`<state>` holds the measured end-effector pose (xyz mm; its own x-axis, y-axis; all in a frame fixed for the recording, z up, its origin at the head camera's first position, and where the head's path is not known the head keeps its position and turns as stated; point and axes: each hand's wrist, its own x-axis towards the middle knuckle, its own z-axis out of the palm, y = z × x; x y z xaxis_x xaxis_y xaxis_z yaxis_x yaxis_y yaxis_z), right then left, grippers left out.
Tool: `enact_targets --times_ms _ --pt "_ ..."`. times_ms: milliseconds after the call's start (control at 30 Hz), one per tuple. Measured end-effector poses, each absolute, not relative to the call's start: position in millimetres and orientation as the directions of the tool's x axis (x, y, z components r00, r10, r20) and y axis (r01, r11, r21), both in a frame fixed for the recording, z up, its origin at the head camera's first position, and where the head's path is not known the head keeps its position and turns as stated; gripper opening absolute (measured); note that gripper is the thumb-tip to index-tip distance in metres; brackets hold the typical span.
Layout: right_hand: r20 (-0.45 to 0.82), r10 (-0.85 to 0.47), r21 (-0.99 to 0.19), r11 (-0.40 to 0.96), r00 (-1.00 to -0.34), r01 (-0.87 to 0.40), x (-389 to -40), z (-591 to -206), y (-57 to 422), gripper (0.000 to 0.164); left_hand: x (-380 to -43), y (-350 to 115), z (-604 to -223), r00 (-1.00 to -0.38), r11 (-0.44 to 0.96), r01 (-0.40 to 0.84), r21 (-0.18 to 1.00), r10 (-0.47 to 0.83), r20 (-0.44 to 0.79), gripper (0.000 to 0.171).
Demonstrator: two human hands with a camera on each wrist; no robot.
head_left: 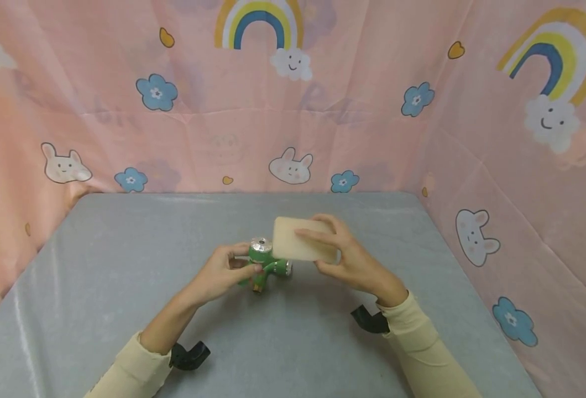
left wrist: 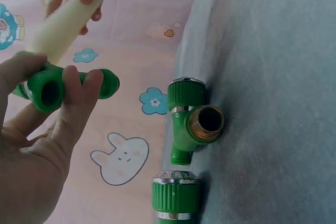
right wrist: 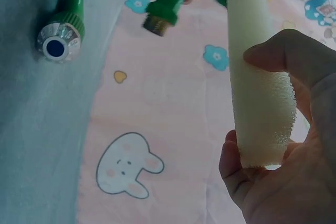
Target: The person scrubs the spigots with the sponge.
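Note:
My left hand (head_left: 223,272) holds a green plastic pipe valve (left wrist: 38,88) between thumb and fingers, above the table. The valve has a brass threaded end (right wrist: 156,25). My right hand (head_left: 349,257) grips a cream-coloured, block-shaped sponge (head_left: 300,240), its thumb on one broad face in the right wrist view. The sponge's near end is against or very close to the held valve; actual contact is hard to tell. Two more green valves, an angled one (left wrist: 184,95) and one with a ribbed knob (left wrist: 176,198), lie on the table. In the head view the valves overlap one another.
A grey cloth-covered table (head_left: 124,265) lies under both hands. Behind it and along the right side hangs a pink curtain (head_left: 372,110) with rainbows, rabbits and flowers. Black curved wrist mounts (head_left: 191,356) stick out by both cream sleeves (head_left: 422,337).

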<state>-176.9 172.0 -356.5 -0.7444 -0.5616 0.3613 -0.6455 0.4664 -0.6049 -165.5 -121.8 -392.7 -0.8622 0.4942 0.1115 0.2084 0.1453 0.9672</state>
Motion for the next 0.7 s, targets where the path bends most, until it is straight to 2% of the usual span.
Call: enact_targets --times_ms 233,433,533,700 --pt "0.401 -0.53 -0.608 0.456 -0.747 -0.65 -175 -355 172 0.063 -165 -123 -392 -0.847 0.105 0.088 0.991 0.53 0.019 0.035" --pt "0.514 -0.548 -0.474 0.46 -0.66 -0.751 -168 -359 157 0.063 -166 -121 -395 -0.852 0.095 0.027 0.995 0.522 -0.027 0.036" --pt "0.523 -0.581 -0.41 0.471 -0.624 -0.781 -164 -363 147 0.064 -165 -119 -394 -0.847 0.084 0.015 0.996 0.53 -0.032 0.037" --pt "0.543 -0.576 -0.38 0.48 -0.611 -0.791 -166 -366 143 0.064 -164 -121 -392 -0.84 0.076 0.002 0.997 0.542 -0.04 0.04"
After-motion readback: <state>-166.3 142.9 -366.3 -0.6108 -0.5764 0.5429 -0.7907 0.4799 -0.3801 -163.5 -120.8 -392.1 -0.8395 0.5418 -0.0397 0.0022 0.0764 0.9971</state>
